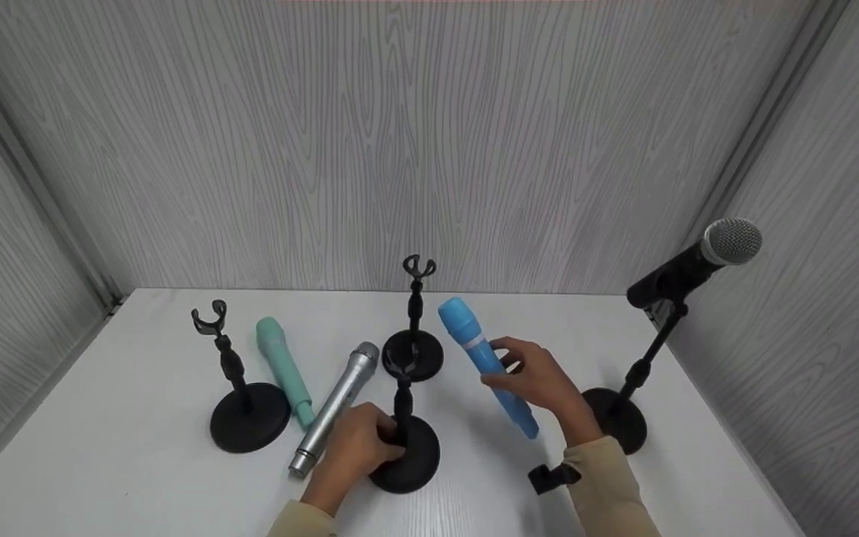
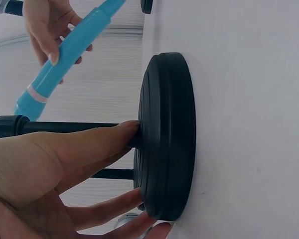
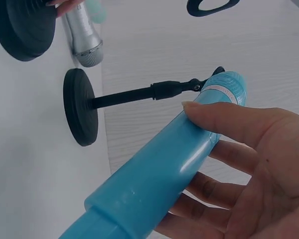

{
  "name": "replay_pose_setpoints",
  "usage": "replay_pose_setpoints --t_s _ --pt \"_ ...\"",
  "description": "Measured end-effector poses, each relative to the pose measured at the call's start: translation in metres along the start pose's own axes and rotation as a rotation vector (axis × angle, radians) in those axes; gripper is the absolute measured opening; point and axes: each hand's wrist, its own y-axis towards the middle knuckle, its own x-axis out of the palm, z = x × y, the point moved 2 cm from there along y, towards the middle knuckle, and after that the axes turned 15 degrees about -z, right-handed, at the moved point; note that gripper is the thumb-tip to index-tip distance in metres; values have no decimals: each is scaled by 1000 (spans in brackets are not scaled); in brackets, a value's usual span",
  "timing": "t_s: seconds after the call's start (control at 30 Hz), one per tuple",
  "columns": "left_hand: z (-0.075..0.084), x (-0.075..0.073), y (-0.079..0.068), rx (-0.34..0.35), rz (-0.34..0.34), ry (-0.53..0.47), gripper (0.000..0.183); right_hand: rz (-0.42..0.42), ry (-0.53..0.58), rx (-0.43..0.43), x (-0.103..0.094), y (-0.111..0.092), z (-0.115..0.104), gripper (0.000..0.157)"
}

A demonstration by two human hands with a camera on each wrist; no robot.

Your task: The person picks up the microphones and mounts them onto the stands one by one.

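My right hand [image 1: 537, 373] holds a blue microphone [image 1: 467, 328] in the air, tilted, its head pointing up and away. In the right wrist view the thumb lies along one side of the blue microphone [image 3: 154, 164] and the fingers curl on the other. With my left hand [image 1: 355, 440] I grip a small black microphone stand [image 1: 418, 466] low down, at its pole and round base. The left wrist view shows my thumb at the foot of the pole and fingers at the edge of the base [image 2: 169, 134]. The stand's clip shows faintly against the stand behind.
A silver microphone [image 1: 340, 403] and a teal microphone [image 1: 285, 365] lie left of my left hand. Other black stands stand at the left [image 1: 250, 418] and at the back [image 1: 429, 358]. At the right, a black microphone [image 1: 672, 276] sits tilted on its stand [image 1: 616, 425]. Grey walls surround the white table.
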Motion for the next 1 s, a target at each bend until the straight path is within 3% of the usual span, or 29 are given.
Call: replay_pose_setpoints --t_s 0.43,0.77,1.0 --pt "6 3 -1 2 40 62 27 60 49 -169 4 -22 -25 50" --pt "4 4 -1 -28 23 77 25 69 60 -214 13 -28 -25 49" --pt "3 2 -2 -26 -7 55 22 74 93 -248 14 -34 -38 47"
